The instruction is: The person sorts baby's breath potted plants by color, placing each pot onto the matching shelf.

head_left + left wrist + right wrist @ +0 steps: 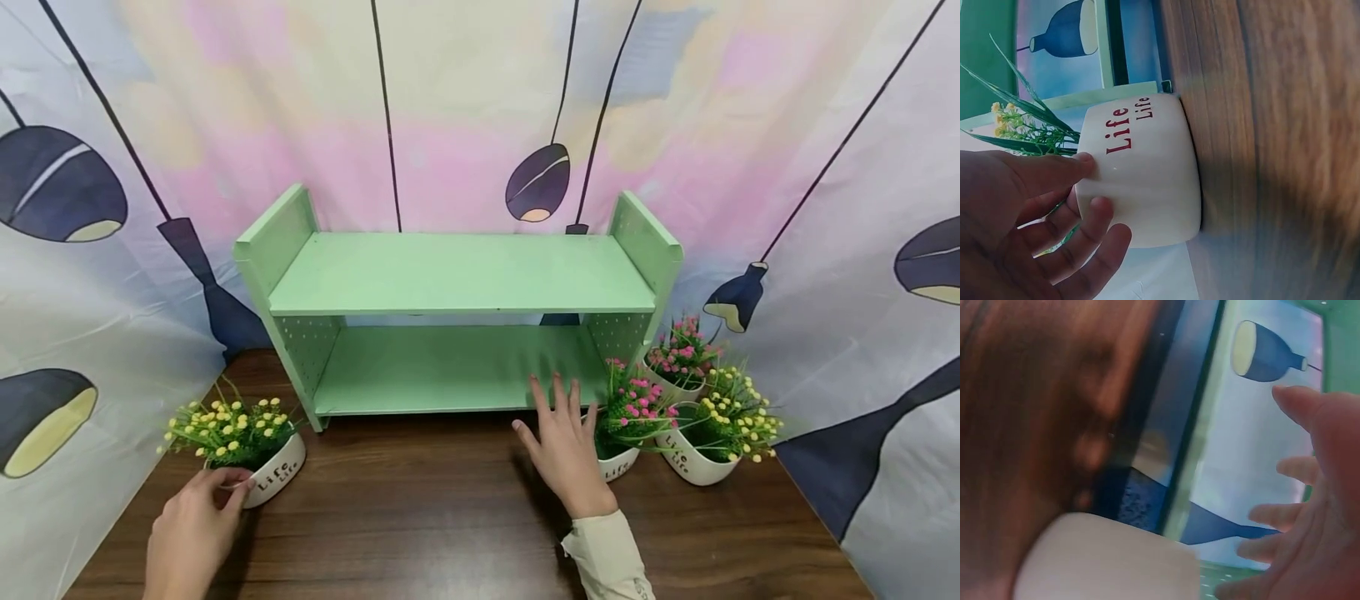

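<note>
At the left of the table, my left hand [197,518] pinches the rim of a white oval flower pot [279,473] lettered "Life". Yellow artificial flowers [228,429] fill that pot, and it stands on the tabletop in the left wrist view [1147,187]. My right hand [561,446] has its fingers spread in front of the green shelf's lower board, holding nothing. Just right of it stands a white pot [618,464] with pink flowers [641,400], partly hidden by the hand. The right wrist view shows these spread fingers above a pale pot [1110,562].
A light green two-tier shelf [457,271] stands at the back of the brown wooden table [405,508]. To its right are another yellow-flowered pot [697,462] and a pink-flowered pot [675,387]. A curtain printed with lamps [465,117] hangs behind.
</note>
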### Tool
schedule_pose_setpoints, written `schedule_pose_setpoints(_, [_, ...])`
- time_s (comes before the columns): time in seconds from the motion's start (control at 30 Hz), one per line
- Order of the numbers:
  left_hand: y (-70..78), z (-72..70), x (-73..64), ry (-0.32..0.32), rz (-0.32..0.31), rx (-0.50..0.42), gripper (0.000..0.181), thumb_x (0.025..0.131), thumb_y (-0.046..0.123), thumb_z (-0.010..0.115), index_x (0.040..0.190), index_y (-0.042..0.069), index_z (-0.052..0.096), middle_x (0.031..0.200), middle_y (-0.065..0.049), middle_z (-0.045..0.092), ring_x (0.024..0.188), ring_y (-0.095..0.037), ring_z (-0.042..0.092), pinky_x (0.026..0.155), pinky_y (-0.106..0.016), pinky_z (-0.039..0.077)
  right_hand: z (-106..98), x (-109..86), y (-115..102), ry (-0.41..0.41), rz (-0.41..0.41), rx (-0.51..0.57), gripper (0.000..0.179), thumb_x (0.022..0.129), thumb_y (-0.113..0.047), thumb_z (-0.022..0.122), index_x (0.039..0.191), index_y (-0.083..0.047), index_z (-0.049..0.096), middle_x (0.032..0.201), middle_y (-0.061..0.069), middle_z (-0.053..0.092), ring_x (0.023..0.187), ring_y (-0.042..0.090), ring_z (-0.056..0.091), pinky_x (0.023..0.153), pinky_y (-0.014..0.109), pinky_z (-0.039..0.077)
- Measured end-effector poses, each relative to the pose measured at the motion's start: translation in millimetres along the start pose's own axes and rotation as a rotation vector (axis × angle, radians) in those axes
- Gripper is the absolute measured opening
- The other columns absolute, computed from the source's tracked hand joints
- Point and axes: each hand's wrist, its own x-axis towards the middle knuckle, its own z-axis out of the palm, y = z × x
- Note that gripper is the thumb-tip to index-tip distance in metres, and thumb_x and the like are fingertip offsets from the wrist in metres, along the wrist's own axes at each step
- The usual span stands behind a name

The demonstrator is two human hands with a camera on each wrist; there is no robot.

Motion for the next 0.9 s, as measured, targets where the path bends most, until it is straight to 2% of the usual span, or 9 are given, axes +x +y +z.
schedule_pose_setpoints(0.17, [-1.2,3.2,-3.3,0.018,0.0,0.004,0.016,0.098,0.015,0.074,0.106,0.001,0.077,0.096,-0.016,0.072,0.078,-0.035,0.07,0.066,-0.06,0.05,-23.4,-3.1,-4.2,0.068,-0.051,0.04,0.074,0.102,-0.039,0.071,0.164,-0.012,0.04,0.156,0.025,0.049,0.14,0.05,0.05,0.108,0.067,0.044])
schedule_pose_setpoints(0.27, [-3.4,3.7,-4.8,0.033,0.002,0.006,0.016,0.098,0.016,0.074,0.105,0.002,0.077,0.097,-0.016,0.072,0.079,-0.037,0.07,0.068,-0.061,0.049,-42.0,-6.4,-7.7,0.127,-0.078,0.069,0.074,0.102,-0.037,0.071,0.164,-0.013,0.04,0.146,0.023,0.06,0.109,0.041,0.07,0.084,0.052,0.06])
schedule_pose_setpoints(0.33, [-4.8,3.5,-5.8,0.042,0.006,0.008,0.016,0.098,0.016,0.075,0.106,0.002,0.077,0.098,-0.016,0.072,0.079,-0.038,0.07,0.068,-0.061,0.049,-55.4,-7.7,-9.3,0.165,-0.093,0.087,0.073,0.102,-0.036,0.071,0.165,-0.015,0.039,0.139,0.021,0.064,0.083,0.033,0.072,0.063,0.043,0.058])
schedule_pose_setpoints(0.43, [-5.8,3.1,-7.0,0.049,0.012,0.009,0.016,0.098,0.016,0.075,0.106,0.002,0.077,0.097,-0.016,0.071,0.077,-0.037,0.069,0.067,-0.061,0.05,-77.9,-7.2,-10.5,0.228,-0.11,0.118,0.072,0.102,-0.035,0.071,0.164,-0.016,0.04,0.132,0.016,0.068,0.073,0.027,0.069,0.051,0.035,0.049])
schedule_pose_setpoints(0.5, [-5.6,3.1,-7.6,0.047,0.016,0.01,0.017,0.098,0.015,0.075,0.107,0.001,0.076,0.097,-0.016,0.071,0.076,-0.037,0.069,0.067,-0.061,0.05,-93.7,-5.5,-9.6,0.265,-0.115,0.153,0.069,0.103,-0.033,0.071,0.162,-0.014,0.042,0.13,0.014,0.068,0.084,0.028,0.072,0.057,0.038,0.054])
schedule_pose_setpoints(0.6, [-4.3,3.6,-7.6,0.041,0.012,0.01,0.017,0.098,0.015,0.075,0.108,0.001,0.076,0.097,-0.017,0.07,0.078,-0.039,0.069,0.068,-0.061,0.05,-116.9,-0.7,-6.9,0.307,-0.101,0.231,0.062,0.104,-0.03,0.07,0.158,-0.011,0.048,0.129,0.014,0.069,0.107,0.033,0.071,0.076,0.049,0.06])
schedule_pose_setpoints(0.7, [-2.0,4.0,-5.6,0.021,0.006,0.015,0.018,0.099,0.015,0.073,0.109,0.0,0.076,0.101,-0.019,0.07,0.084,-0.043,0.069,0.071,-0.062,0.049,-137.9,6.3,-2.2,0.341,-0.082,0.336,0.053,0.105,-0.026,0.068,0.152,-0.005,0.054,0.122,0.016,0.071,0.107,0.035,0.07,0.086,0.055,0.058])
schedule_pose_setpoints(0.8, [0.6,4.0,-2.9,0.0,0.005,0.025,0.018,0.1,0.014,0.071,0.11,-0.001,0.075,0.106,-0.022,0.069,0.091,-0.046,0.069,0.074,-0.064,0.048,-156.6,15.1,3.9,0.404,-0.078,0.4,0.045,0.106,-0.023,0.066,0.145,-0.001,0.059,0.113,0.016,0.072,0.1,0.033,0.071,0.084,0.046,0.058])
schedule_pose_setpoints(0.9, [2.0,4.5,-0.9,-0.007,0.018,0.032,0.018,0.1,0.013,0.07,0.11,-0.002,0.075,0.108,-0.024,0.068,0.094,-0.048,0.068,0.076,-0.065,0.048,-174.4,25.3,10.9,0.464,-0.076,0.405,0.041,0.106,-0.022,0.065,0.14,0.001,0.063,0.11,0.018,0.07,0.097,0.033,0.068,0.084,0.035,0.053])
